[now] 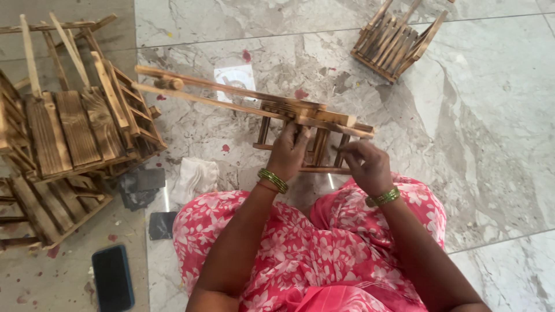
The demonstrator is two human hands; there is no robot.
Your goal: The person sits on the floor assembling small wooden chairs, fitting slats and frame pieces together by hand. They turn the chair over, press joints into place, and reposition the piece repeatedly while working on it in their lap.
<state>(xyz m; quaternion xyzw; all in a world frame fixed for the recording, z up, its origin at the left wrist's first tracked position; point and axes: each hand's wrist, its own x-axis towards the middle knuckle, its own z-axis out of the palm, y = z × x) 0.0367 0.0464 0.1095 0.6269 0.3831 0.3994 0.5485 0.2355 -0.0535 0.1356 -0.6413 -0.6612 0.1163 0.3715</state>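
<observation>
My left hand (287,151) grips the wooden frame (300,124); right hand (363,163) pinches closed beside it, over the floor (474,133).

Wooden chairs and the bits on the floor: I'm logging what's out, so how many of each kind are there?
Wooden chairs: 4, one in the left hand and right hand, two stacked at the left, one at the top right
Phones: 1
White cloths: 1
Dark sanding sheets: 2
Total: 8
</observation>
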